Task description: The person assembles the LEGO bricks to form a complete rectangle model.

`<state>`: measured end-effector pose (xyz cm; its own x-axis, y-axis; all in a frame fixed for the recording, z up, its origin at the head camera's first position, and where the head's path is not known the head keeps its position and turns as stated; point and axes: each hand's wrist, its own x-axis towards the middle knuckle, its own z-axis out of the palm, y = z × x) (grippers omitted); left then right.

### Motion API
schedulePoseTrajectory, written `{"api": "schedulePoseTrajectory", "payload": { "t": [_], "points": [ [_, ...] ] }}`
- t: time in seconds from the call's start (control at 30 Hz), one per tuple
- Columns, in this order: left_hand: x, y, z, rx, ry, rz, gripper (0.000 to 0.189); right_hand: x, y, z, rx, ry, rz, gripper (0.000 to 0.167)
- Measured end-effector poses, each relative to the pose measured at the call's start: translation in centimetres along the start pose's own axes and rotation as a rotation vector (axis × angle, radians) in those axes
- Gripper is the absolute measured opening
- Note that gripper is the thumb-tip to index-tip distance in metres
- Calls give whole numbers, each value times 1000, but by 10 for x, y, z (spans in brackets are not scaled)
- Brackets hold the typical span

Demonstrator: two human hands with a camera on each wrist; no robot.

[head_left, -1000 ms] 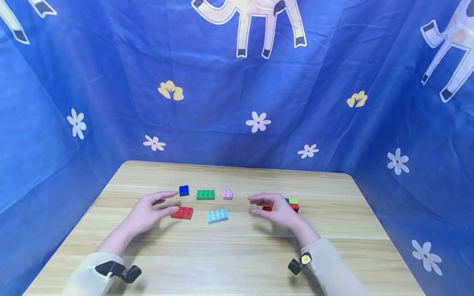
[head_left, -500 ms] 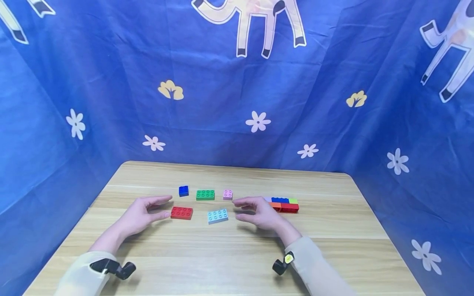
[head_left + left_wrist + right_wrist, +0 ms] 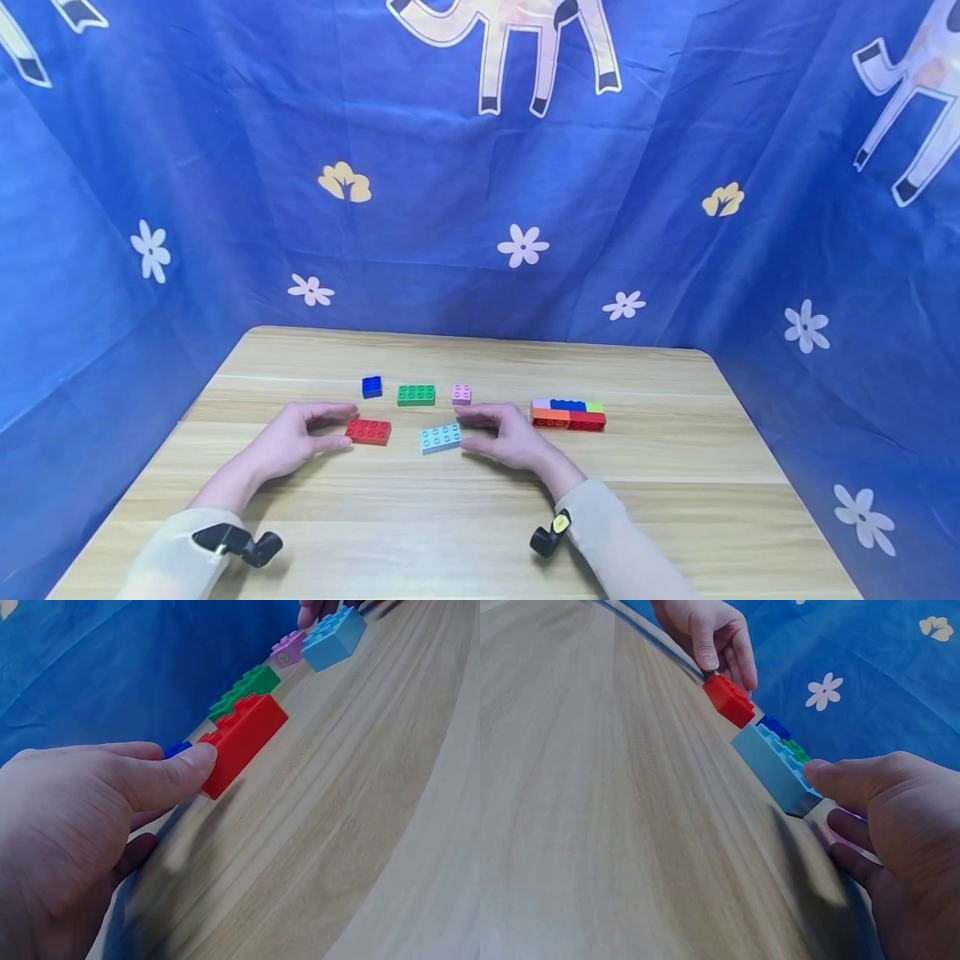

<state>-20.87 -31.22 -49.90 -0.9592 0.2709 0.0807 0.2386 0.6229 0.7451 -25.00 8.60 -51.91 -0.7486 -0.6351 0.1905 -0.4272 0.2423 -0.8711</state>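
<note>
At the left end of a red toy brick (image 3: 368, 431) is my left hand (image 3: 288, 437), thumb and fingers parted. In the left wrist view, the thumb (image 3: 191, 769) overlaps the near end of that brick; contact cannot be made out. My right hand (image 3: 506, 437) reaches the right end of a light blue brick (image 3: 441, 438), its thumb close to the front corner and its fingers behind. Whether it touches the brick is unclear in the right wrist view. Both bricks lie flat, studs up, on the wooden table (image 3: 420, 517).
Behind them stand a dark blue brick (image 3: 372, 387), a green brick (image 3: 416, 395) and a pink brick (image 3: 461, 394) in a row. Right of my right hand lies a joined block of several coloured bricks (image 3: 567, 415). A blue curtain (image 3: 420, 208) surrounds the table's back and sides.
My right hand has moved left, from in front of the joined block to the light blue brick. The left hand drew back slightly, then came back to the red brick. No brick has visibly moved.
</note>
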Motion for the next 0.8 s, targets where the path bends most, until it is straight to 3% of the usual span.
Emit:
{"api": "schedulePoseTrajectory", "payload": {
  "t": [0.3,0.8],
  "points": [
    [2,0,5,13,30,11,43,4,-1,10,-84,19,15,47],
    [6,12,15,21,26,7,38,6,3,14,-173,62,7,36]
  ]
}}
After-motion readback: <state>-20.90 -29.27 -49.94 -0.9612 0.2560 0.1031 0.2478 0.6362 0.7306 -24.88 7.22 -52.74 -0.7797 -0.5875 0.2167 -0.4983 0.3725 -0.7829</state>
